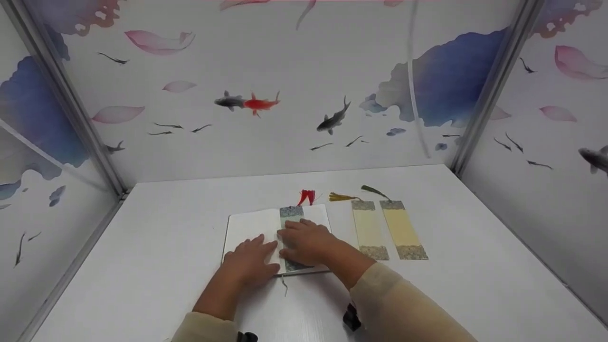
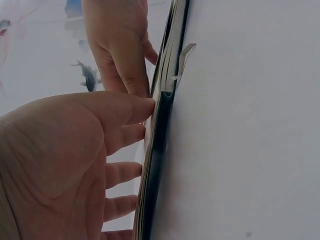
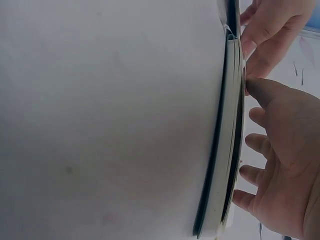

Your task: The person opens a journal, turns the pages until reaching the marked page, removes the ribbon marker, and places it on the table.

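- Notebook (image 1: pixel 254 223): laid open on the white table (image 1: pixel 142 266); ribbon marker (image 1: pixel 285 287) extended past its near edge.
- Green bookmark (image 1: pixel 291 213), red tassel (image 1: pixel 308 196): placed lengthwise near the notebook's centre fold, partly covered by the right hand (image 1: pixel 306 242), whose fingers are extended, not curled.
- Left hand (image 1: pixel 249 263): fingers spread wide, rested on the left page.
- Pale bookmark (image 1: pixel 368 228), yellow bookmark (image 1: pixel 403 229): both tasselled, set side by side right of the notebook.

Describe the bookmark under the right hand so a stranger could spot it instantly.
On the white table lies an open notebook. On its right page, along the centre fold and partly covered by the right hand, is a greenish bookmark. Its red tassel sets it apart from the cream bookmark and yellow bookmark beside the notebook.
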Demonstrator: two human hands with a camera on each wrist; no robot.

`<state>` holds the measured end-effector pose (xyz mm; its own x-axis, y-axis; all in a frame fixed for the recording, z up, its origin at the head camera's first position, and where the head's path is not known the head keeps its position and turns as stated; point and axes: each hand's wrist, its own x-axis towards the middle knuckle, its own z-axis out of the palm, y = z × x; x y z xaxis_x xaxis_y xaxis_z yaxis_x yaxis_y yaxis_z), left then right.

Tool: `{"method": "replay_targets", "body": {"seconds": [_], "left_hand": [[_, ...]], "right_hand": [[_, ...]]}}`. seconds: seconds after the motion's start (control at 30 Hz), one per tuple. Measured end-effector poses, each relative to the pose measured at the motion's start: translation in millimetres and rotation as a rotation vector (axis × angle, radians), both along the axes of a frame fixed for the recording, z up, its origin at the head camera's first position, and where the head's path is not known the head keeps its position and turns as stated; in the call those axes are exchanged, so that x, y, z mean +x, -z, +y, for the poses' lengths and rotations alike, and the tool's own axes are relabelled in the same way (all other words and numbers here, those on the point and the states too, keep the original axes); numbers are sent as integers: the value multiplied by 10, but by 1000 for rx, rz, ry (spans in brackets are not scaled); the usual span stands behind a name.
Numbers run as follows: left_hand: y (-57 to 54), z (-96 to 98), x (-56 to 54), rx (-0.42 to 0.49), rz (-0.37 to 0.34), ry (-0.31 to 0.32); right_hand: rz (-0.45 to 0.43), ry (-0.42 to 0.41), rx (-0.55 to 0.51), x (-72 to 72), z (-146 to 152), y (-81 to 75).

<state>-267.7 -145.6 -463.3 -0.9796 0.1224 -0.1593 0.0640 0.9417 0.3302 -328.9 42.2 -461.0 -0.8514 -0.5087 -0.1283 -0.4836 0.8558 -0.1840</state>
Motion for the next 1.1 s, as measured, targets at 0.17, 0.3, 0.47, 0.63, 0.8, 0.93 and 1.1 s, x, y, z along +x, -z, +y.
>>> {"method": "replay_targets", "body": {"seconds": [0.17, 0.3, 0.47, 0.63, 0.8, 0.93, 1.1], "left_hand": [[-8, 4, 7, 0, 6, -4], [-26, 14, 11, -1, 4, -14], [-38, 29, 5, -5, -9, -14], [-43, 43, 16, -12, -8, -12], [-43, 36, 30, -15, -4, -7], [-57, 34, 42, -5, -10, -1], [-60, 30, 37, -3, -13, 7]], "right_hand": [[14, 2, 21, 8, 39, 12], [5, 35, 30, -24, 114, -17], [-10, 90, 27, -70, 243, -7], [-44, 143, -36, -128, 346, 10], [-69, 247, -137, -156, 415, 3], [-101, 366, -214, -160, 442, -8], [-110, 500, -297, -178, 458, -22]]}}
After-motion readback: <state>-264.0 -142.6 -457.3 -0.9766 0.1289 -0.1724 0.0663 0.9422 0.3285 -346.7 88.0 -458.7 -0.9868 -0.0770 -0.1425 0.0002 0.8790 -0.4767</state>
